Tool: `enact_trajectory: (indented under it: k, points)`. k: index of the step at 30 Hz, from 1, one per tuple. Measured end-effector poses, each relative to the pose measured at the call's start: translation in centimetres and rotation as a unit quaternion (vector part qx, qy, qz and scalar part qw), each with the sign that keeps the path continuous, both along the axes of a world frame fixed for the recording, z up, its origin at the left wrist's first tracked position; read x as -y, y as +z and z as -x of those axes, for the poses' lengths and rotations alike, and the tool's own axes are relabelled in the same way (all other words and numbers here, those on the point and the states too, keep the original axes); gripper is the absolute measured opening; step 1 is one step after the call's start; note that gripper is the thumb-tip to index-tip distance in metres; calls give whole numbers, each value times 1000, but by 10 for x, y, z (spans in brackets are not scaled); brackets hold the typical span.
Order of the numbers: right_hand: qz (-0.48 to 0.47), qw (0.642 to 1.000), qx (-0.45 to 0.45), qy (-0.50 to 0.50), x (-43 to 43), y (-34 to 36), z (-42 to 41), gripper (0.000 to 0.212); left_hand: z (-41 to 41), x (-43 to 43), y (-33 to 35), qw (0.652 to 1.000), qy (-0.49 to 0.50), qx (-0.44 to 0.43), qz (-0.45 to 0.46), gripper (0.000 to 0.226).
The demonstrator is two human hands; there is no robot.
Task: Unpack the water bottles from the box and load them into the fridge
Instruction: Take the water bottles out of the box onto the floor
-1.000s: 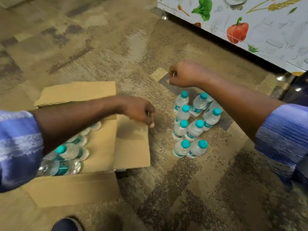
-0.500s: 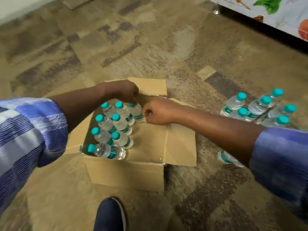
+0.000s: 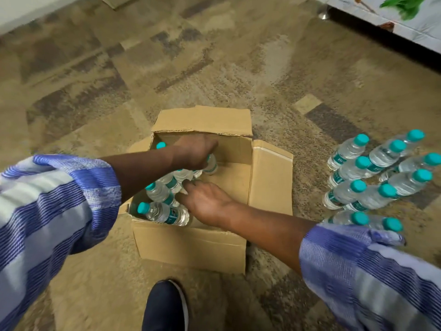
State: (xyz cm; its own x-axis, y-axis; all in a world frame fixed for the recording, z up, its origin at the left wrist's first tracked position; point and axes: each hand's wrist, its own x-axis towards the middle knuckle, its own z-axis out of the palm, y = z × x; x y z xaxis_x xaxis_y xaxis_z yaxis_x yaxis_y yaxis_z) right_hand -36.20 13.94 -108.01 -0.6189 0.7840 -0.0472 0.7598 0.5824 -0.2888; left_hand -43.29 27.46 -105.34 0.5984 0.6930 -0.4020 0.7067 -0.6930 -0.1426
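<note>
An open cardboard box sits on the carpet with several small clear water bottles with teal caps inside. One bottle lies on its side at the near edge of the box. My left hand is inside the box at the far side, closed over the top of an upright bottle. My right hand reaches into the box from the right, fingers spread and touching the bottles in the middle. Several more bottles stand in a group on the floor to the right.
The fridge, white with vegetable pictures, stands at the top right on short metal feet. The box's right flap lies open toward the standing bottles. My dark shoe is just in front of the box. Patterned carpet lies all around.
The view has swung from the floor bottles to the box. Both hands have moved down into the box; the left now grips a bottle and the right has opened its fingers onto the bottles.
</note>
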Motion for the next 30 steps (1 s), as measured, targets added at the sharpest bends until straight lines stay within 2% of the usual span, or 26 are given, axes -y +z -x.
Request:
enact_trajectory:
  k: [3, 6, 8, 11, 14, 17, 19, 21, 25, 30]
  points:
    - [51, 997, -34, -49, -10, 8, -22, 26, -3, -2, 4, 999, 24, 23, 43, 35]
    - [93, 993, -53, -58, -27, 39, -57, 26, -16, -11, 32, 987, 67, 99, 110, 30]
    - [112, 991, -58, -55, -36, 70, -86, 27, -25, -15, 61, 967, 98, 167, 165, 33]
    - [126, 984, -87, -89, -47, 122, -136, 20, -40, -15, 103, 920, 129, 275, 249, 41]
    - [152, 957, -186, -165, -54, 164, -187, 11, -62, -10, 138, 904, 106, 324, 257, 28]
    - [149, 942, -211, -216, -54, 194, -232, 4, -88, -2, 162, 895, 91, 363, 244, 23]
    - [119, 940, -204, -247, -54, 200, -258, 2, -106, 7, 168, 891, 80, 378, 238, 23]
    - [73, 945, -166, -273, -55, 195, -278, 9, -123, 18, 164, 885, 74, 388, 247, 24]
    - [-7, 958, 4, -287, -49, 156, -309, 17, -160, 49, 130, 884, 58, 369, 279, 29]
    - [32, 950, 8, -312, -40, 84, -329, 24, -195, 93, 61, 913, 42, 275, 297, 31]
